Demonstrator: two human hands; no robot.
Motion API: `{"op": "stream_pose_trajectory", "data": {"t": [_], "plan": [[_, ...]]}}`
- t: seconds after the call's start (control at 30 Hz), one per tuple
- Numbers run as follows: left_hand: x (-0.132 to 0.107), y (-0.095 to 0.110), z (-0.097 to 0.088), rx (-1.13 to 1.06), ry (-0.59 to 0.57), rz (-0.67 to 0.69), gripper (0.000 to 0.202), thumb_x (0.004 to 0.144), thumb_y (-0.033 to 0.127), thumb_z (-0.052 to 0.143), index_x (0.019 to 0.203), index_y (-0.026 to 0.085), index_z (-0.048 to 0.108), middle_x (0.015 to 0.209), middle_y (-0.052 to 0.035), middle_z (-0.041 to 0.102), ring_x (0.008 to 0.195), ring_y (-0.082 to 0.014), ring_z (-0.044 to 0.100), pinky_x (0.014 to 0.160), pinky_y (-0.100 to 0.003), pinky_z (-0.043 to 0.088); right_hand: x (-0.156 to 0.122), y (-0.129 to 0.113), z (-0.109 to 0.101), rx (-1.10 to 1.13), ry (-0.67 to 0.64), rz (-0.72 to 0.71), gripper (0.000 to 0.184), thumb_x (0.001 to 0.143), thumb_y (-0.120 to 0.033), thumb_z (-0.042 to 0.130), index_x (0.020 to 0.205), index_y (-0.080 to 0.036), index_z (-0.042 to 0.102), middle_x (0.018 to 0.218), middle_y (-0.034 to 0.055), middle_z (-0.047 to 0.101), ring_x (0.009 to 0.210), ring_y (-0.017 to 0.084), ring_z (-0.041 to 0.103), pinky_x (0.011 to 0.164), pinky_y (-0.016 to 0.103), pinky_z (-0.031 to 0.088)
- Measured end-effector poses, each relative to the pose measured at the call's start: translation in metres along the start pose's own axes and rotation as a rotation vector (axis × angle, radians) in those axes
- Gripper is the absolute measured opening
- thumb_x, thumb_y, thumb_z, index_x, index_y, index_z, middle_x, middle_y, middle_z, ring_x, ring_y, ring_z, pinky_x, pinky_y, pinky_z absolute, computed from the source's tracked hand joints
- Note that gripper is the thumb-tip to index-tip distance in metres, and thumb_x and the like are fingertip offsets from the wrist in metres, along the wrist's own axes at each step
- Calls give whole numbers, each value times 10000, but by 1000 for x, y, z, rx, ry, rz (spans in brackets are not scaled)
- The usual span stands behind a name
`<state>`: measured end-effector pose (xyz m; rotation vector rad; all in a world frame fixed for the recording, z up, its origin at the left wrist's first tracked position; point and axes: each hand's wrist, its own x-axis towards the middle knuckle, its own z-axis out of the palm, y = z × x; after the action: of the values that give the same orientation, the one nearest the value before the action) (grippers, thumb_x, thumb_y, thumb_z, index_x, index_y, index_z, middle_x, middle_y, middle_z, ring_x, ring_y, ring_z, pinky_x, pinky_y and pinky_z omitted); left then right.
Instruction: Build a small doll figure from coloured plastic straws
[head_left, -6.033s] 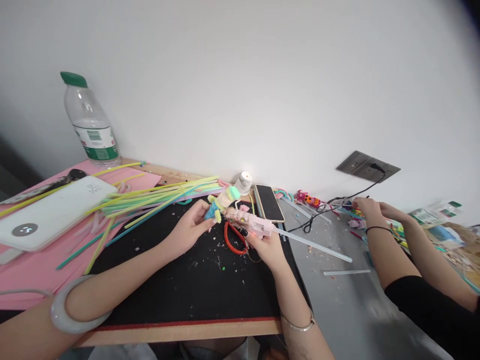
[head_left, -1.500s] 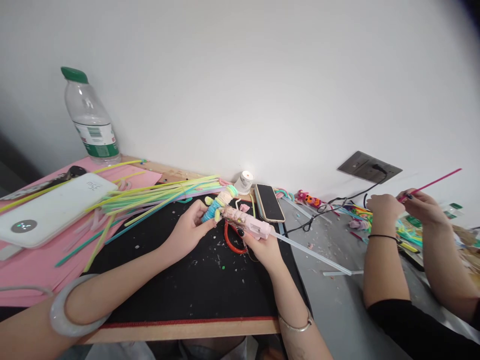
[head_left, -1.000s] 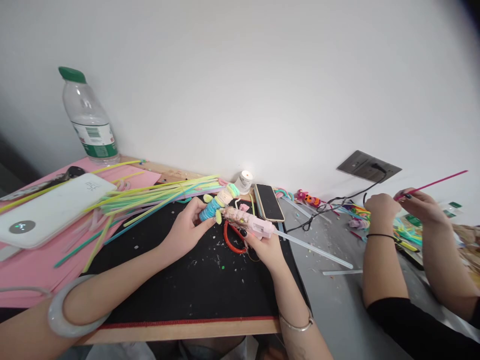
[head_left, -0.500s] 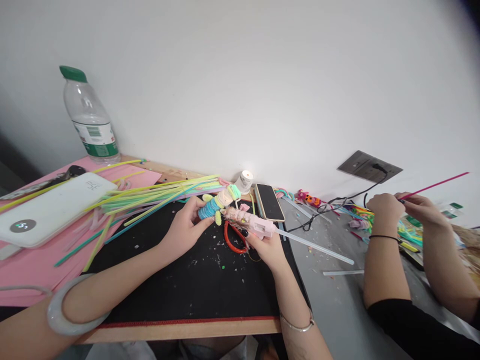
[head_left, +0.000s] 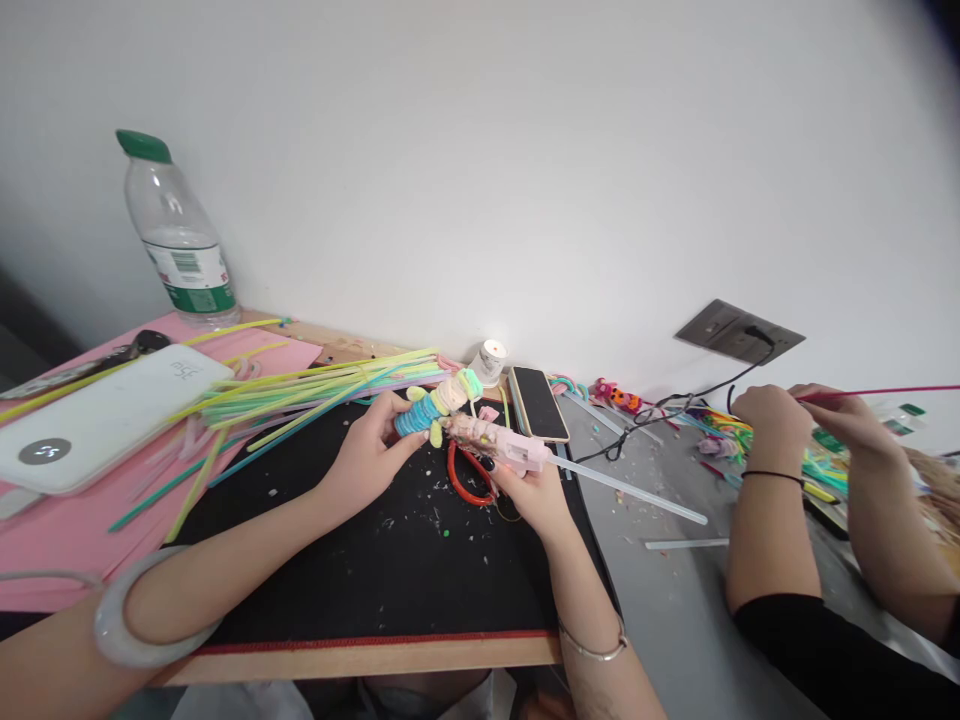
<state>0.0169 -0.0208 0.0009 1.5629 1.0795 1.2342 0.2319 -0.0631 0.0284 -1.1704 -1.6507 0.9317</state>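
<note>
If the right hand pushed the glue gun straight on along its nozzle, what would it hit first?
The right hand aims the pink glue gun up and left. Its tip already sits at the pipe-cleaner figure held in the left hand, so the figure comes first; whether they actually touch is unclear.

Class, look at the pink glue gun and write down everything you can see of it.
The glue gun is pale pink plastic, small, with decorations stuck along its top. A long clear glue stick juts from its back, slanting down to the right over the grey table. The right hand grips it above the black mat. Its nozzle points left, against the fuzzy figure in the left hand.
</note>
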Motion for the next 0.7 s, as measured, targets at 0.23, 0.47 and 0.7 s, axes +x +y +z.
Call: {"op": "stream_pose_trajectory", "data": {"t": [0.23,0.47,0.7], "plan": [[0,4,0,-91,-36,-7,190,793,319,615,863,256,449,742,17,543,649,-162,511,600,-289,373,-1,5,1,-15,76,38,337,775,-382,629,990,-134,706,761,80,713,636,198,653,589,294,536],[0,1,1,-89,-16,0,182,781,298,621,849,267,455,725,25,541,641,-166,530,598,-292,382,-1,3,1,-17,46,22,369,777,-406,639,1046,-161,701,904,114,726,907,275,665,753,359,553],[0,5,1,-114,-12,2,181,770,281,625,845,237,467,746,16,563,672,-166,535,613,-290,379,-1,5,2,-14,2,17,302,789,-349,622,1004,-156,712,918,105,727,893,270,671,755,359,555]]}}
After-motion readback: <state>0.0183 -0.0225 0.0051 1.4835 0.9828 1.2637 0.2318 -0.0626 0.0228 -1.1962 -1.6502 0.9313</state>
